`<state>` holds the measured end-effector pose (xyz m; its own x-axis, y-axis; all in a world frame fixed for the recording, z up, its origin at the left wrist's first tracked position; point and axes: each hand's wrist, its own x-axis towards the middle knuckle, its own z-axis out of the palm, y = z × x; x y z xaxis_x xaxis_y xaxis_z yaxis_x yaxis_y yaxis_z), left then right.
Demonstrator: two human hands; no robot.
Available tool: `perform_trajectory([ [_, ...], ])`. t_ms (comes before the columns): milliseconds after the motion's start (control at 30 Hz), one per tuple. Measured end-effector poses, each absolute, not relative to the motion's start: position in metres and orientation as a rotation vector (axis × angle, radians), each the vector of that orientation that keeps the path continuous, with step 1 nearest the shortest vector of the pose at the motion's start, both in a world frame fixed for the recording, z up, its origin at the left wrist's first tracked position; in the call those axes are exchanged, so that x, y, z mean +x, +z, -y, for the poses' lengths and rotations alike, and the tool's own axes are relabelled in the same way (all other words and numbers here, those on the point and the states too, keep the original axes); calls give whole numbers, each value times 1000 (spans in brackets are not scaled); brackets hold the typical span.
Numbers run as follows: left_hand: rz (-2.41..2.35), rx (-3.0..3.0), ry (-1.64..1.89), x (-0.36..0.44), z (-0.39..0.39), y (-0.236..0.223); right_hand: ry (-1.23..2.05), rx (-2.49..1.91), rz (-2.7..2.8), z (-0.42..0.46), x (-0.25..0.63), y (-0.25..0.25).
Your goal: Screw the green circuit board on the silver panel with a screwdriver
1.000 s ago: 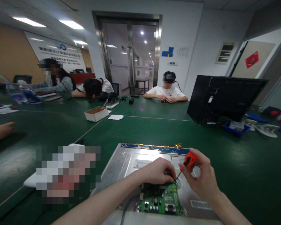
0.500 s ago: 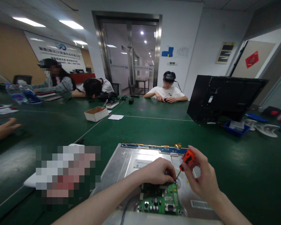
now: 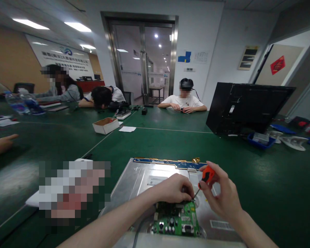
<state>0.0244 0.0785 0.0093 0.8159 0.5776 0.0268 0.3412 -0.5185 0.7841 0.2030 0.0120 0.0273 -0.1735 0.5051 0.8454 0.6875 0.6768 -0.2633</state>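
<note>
My right hand (image 3: 223, 193) grips the orange and black handle of a screwdriver (image 3: 207, 175), which slants down to the left. Its tip meets the upper right corner of a green circuit board (image 3: 177, 220). At that same corner, my left hand (image 3: 177, 188) is closed, its fingertips pressed together beside the tip; whatever they pinch is too small or hidden to make out. The board lies on the silver metal back of a display panel (image 3: 129, 186). A blue circuit strip (image 3: 157, 161) runs along the panel's far edge. My left hand covers part of the board's upper edge.
A blurred-out object (image 3: 69, 189) lies left of the panel. Farther back are a white open box (image 3: 105, 126), a paper slip (image 3: 127, 129), a black monitor (image 3: 248, 108) and a blue tray (image 3: 262, 141). Another person's hand (image 3: 2, 143) is at the left; several people sit around the table.
My right fingers have shifted around the screwdriver handle, which has turned and moved slightly left. My left hand and the board have stayed put. The other person's hand at the left has moved.
</note>
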Motion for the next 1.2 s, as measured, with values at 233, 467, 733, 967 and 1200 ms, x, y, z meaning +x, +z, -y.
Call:
perform_trajectory([
  [233,-689,2177,346,25,-78,9,-171,-980,1792,-11,201,28],
  [467,-688,2181,332,25,-79,9,-274,-977,1776,-15,204,24],
  [733,-694,2167,317,25,-79,10,-136,-951,1840,-12,200,30],
  [967,-699,2147,335,26,-78,10,-123,-948,1845,-11,200,30],
  [1200,-682,2149,348,25,-78,11,-227,-952,1812,-15,202,22],
])
